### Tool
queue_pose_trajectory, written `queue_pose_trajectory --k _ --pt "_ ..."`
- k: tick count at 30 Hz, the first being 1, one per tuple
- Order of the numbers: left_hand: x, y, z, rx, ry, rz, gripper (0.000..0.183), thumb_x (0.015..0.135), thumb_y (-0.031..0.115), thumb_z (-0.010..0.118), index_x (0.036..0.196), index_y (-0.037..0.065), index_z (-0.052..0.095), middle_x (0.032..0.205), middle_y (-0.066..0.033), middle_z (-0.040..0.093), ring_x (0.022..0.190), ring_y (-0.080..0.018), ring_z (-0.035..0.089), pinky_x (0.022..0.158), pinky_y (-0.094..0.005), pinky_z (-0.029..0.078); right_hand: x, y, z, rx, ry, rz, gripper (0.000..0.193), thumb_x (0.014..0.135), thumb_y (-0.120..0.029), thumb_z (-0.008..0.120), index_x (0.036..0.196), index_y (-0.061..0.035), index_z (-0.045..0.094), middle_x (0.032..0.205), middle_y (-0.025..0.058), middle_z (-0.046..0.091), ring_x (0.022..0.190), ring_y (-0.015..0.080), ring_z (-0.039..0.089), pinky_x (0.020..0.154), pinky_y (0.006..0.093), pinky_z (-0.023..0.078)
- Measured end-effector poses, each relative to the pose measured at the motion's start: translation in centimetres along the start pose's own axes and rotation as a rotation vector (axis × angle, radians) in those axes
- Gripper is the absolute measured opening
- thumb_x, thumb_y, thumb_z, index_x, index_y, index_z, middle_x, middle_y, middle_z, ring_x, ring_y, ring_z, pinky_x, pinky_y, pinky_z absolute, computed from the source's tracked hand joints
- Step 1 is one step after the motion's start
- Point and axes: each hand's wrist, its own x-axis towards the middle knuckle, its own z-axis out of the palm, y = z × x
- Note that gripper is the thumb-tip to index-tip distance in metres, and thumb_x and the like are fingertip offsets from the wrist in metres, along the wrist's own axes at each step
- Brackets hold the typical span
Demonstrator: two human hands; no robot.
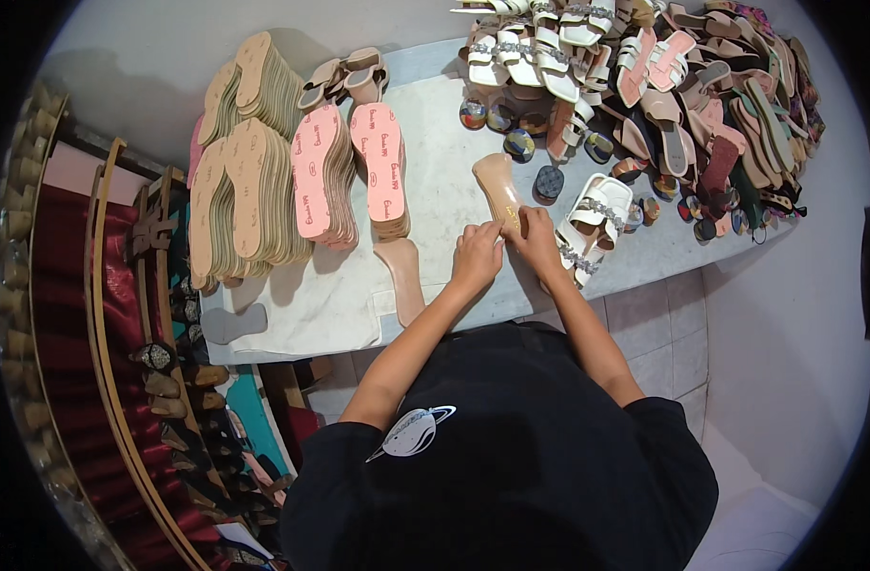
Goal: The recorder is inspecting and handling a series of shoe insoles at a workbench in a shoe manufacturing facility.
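Observation:
A tan shoe insole with a small gold print lies at a slant on the table, its rounded toe end pointing away from me. My right hand grips its near end from the right side. Against the left edge, my left hand has its fingers pinched together, and a small pale bit shows at the fingertips, too small to name. Left of my hands rests another tan insole by itself. Close to my right hand stand a white slide sandal with a braided silver band and a dark patterned heel block.
Stacked beige soles and pink printed insoles line the table's left side. A large pile of sandals covers the far right, with several colourful heel blocks before it. Shoe racks stand left of the table.

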Motion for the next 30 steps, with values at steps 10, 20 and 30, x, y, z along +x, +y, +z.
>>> queue_pose_trajectory --k 10,20,30 --pt "0.8 -0.1 1.1 0.062 -0.036 -0.112 0.044 0.079 0.012 0.057 0.122 0.005 0.05 0.104 -0.0101 0.061 0.091 -0.0296 0.052 0.079 -0.0408 0.039 1.1 0.0 -1.5 -0.04 -0.25 0.011 0.054 0.068 -0.016 0.071 0.114 0.004 0.05 0.107 0.0213 0.046 0.099 0.0387 0.047 0.087 0.0412 0.041" --pt "1.1 0.5 1.4 -0.005 0.038 -0.167 0.041 0.078 0.011 0.058 0.117 0.004 0.052 0.1 -0.0104 0.063 0.088 -0.0303 0.053 0.079 -0.0403 0.042 1.5 0.9 -2.4 -0.039 -0.256 -0.099 0.026 0.076 -0.011 0.059 0.097 0.0034 0.06 0.095 0.0207 0.054 0.088 0.0369 0.055 0.078 0.0407 0.046" --pt "2.8 1.5 1.0 0.054 -0.046 -0.235 0.032 0.086 0.023 0.047 0.111 0.002 0.053 0.096 -0.0178 0.063 0.084 -0.0383 0.056 0.076 -0.0457 0.045 3.3 -0.2 -5.2 0.19 0.022 0.004 0.015 0.086 -0.011 0.05 0.086 0.0025 0.056 0.083 0.0206 0.059 0.075 0.0369 0.057 0.067 0.0407 0.045"
